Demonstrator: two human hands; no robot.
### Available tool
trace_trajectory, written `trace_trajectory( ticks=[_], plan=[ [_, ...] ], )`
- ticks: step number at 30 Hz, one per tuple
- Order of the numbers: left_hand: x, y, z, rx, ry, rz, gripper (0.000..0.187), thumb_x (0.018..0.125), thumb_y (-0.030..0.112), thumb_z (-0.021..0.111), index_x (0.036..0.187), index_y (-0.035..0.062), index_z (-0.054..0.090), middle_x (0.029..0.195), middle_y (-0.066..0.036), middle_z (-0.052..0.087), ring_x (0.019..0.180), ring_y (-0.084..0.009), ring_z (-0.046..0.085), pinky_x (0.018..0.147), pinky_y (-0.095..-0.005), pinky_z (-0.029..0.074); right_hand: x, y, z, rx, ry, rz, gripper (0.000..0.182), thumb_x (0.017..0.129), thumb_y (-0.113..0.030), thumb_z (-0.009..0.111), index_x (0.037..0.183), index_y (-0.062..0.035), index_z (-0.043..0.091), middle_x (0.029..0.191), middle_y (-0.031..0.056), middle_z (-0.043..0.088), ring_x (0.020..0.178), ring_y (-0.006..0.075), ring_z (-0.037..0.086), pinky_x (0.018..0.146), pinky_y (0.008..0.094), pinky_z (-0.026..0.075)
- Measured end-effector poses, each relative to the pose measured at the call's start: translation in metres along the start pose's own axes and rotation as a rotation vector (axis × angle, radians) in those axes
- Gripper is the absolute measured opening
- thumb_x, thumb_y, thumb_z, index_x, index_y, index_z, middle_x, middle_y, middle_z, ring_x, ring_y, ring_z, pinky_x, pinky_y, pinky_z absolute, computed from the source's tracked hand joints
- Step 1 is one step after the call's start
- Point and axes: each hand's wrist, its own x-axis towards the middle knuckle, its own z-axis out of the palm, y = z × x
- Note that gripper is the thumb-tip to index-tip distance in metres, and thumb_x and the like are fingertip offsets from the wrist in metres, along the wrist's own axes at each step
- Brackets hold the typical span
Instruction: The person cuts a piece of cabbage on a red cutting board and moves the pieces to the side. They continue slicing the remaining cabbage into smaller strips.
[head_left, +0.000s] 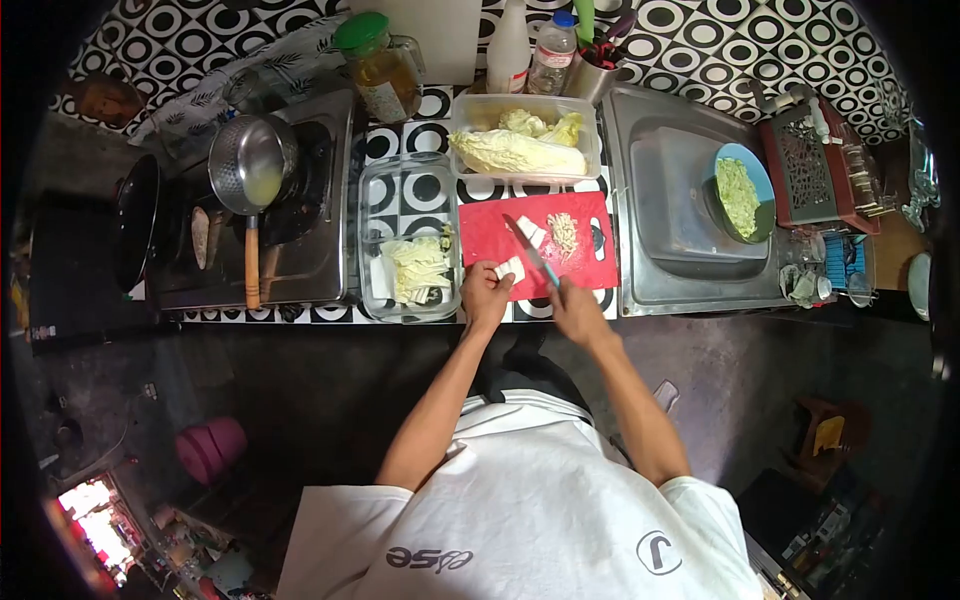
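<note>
On a red cutting board (482, 222), my left hand (486, 293) pinches a pale white piece of cabbage stem (512, 267) near the board's front left corner. My right hand (581, 312) grips a kitchen knife (534, 250) by its blue handle, the blade slanting away to the left across the board. Beside the blade lies another white cabbage piece (530, 231). Finely chopped bits (562, 236) form a small pile further right. Left of the board, a clear container (368, 290) holds cut cabbage leaves (418, 268). Behind it, a plastic tub (592, 172) contains larger cabbage pieces (515, 153).
A pan (240, 150) with a wooden handle sits on the stove (290, 270) at left. To the right, a bowl (722, 165) of chopped greens stands on a translucent lid (670, 215) over the metal sink (650, 290). A green-lidded jar (385, 95) and bottles (552, 58) line the back.
</note>
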Motion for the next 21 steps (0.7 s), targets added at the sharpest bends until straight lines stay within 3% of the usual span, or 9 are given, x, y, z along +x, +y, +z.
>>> trace_trajectory(
  ticks=[2,3,5,8,11,13,21],
  plan=[
    [-0.003,0.014,-0.002,0.391,0.039,0.173,0.028,0.068,0.012,0.074,0.088,0.0017,0.058,0.077,-0.011,0.059,0.075,-0.0241,0.06,0.068,-0.0348,0.047,-0.019,-0.009,0.01,0.026,-0.002,-0.006,0.03,0.092,-0.025,0.043,0.094,0.004,0.05,0.076,0.0329,0.058,0.077,0.0489,0.057,0.071,0.0538,0.045],
    [-0.004,0.015,0.0,0.438,0.055,0.17,0.029,0.065,0.014,0.076,0.086,0.0028,0.06,0.077,-0.011,0.057,0.08,-0.027,0.056,0.072,-0.0372,0.044,-0.024,-0.015,0.012,0.031,-0.001,0.003,0.03,0.092,-0.025,0.043,0.094,0.004,0.05,0.076,0.0329,0.058,0.077,0.0489,0.057,0.071,0.0538,0.045],
    [-0.004,0.014,0.001,0.461,0.082,0.21,0.029,0.064,0.014,0.076,0.086,0.0034,0.06,0.079,-0.011,0.057,0.081,-0.0272,0.056,0.072,-0.0369,0.044,-0.034,-0.027,0.012,0.023,-0.036,0.136,0.029,0.092,-0.025,0.044,0.095,0.0039,0.049,0.075,0.032,0.059,0.076,0.0486,0.058,0.071,0.0533,0.046],
    [-0.004,0.013,0.002,0.456,0.11,0.263,0.028,0.064,0.012,0.075,0.088,0.0054,0.064,0.084,-0.013,0.057,0.083,-0.0281,0.056,0.073,-0.0363,0.044,-0.037,-0.029,0.013,0.032,-0.007,0.166,0.027,0.092,-0.023,0.044,0.091,0.0033,0.05,0.074,0.0321,0.058,0.077,0.05,0.057,0.071,0.0541,0.044],
    [-0.001,0.016,-0.001,0.407,0.05,0.214,0.025,0.063,0.009,0.075,0.088,0.0071,0.07,0.083,-0.012,0.058,0.081,-0.0274,0.057,0.073,-0.0356,0.045,-0.038,-0.028,0.016,-0.01,-0.035,0.146,0.026,0.092,-0.023,0.044,0.092,0.0028,0.048,0.073,0.0318,0.058,0.076,0.0493,0.057,0.069,0.0549,0.045],
    [0.002,0.014,-0.001,0.436,0.047,0.204,0.025,0.063,0.009,0.075,0.087,0.0069,0.069,0.084,-0.011,0.058,0.081,-0.0273,0.057,0.073,-0.0357,0.045,-0.036,-0.029,0.013,-0.104,-0.064,0.109,0.02,0.086,-0.017,0.048,0.093,0.0024,0.046,0.072,0.0293,0.06,0.073,0.0452,0.061,0.066,0.0511,0.05],
    [0.001,0.014,0.006,0.519,0.104,0.185,0.021,0.063,0.005,0.074,0.083,0.0057,0.067,0.084,-0.011,0.057,0.083,-0.0291,0.055,0.074,-0.0375,0.044,-0.034,-0.031,-0.003,-0.175,-0.137,0.073,0.023,0.08,-0.013,0.054,0.094,0.0024,0.045,0.073,0.0273,0.061,0.075,0.0431,0.062,0.066,0.0497,0.051]
  ],
)
